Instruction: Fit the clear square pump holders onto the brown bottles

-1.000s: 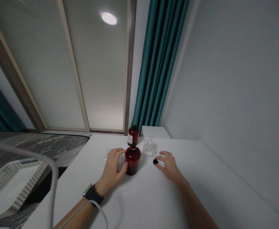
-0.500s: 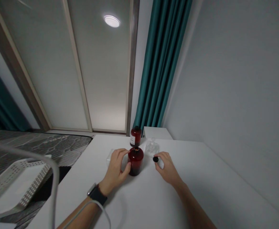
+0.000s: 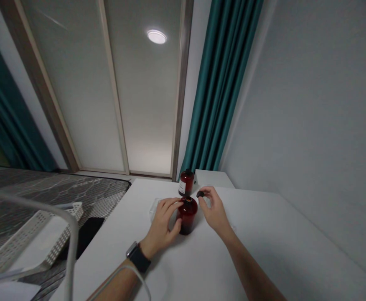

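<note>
White table [image 3: 189, 276]: two hands [image 3: 163, 223] [image 3: 216, 215], two red bottles [image 3: 187, 214] [image 3: 187, 183], two caps [image 3: 200, 194] [image 3: 188, 171].

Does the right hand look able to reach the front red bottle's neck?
Probably yes: the right hand, holding a black-topped item, is close beside the neck, nothing visible between; the left hand is on the opposite side.

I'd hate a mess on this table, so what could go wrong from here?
The front red bottle stands uncapped, with the left hand at its side; a knock could tip it and spill anything inside. The rear red bottle is close behind, so a push that way might knock the two together. The small black cap is pinched in the fingertips of the right hand and could slip onto the white table.
</note>
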The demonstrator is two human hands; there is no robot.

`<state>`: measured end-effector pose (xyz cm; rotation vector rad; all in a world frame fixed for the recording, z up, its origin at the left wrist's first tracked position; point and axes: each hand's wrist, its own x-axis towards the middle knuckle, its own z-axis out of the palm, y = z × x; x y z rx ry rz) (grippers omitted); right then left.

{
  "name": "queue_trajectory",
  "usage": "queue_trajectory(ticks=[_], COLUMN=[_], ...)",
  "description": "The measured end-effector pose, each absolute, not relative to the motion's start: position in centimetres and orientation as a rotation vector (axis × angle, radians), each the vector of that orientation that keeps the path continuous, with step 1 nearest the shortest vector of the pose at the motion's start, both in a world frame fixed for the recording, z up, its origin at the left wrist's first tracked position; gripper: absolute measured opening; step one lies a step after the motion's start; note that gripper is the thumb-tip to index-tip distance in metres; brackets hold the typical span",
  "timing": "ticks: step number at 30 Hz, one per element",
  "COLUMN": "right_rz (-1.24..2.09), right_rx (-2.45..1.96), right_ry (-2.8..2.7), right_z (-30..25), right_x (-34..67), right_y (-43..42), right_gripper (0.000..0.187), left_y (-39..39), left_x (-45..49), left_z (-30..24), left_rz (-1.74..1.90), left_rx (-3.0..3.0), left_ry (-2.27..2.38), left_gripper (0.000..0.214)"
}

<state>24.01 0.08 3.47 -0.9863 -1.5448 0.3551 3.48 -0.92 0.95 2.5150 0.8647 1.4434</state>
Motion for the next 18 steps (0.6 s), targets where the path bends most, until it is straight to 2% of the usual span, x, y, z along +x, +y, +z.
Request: queue_trajectory(ticks=[11, 18], right_rz=[0.515, 0.396], right_rx=[-0.842, -0.921], right_ry=[-1.346, -1.519], right_z=[1.9, 1.6], right_x=[21.5, 21.1], right_y=[-0.2, 0.0], right_gripper=[0.008, 0.009], left_y=[-1.0, -0.5], left_x=[3.4, 3.7], left_z=[1.0, 0.5], left_rz=[1.432, 1.482], left_rx=[2.504, 2.426], left_ry=[0.803, 0.902], left_gripper=[0.041, 0.036])
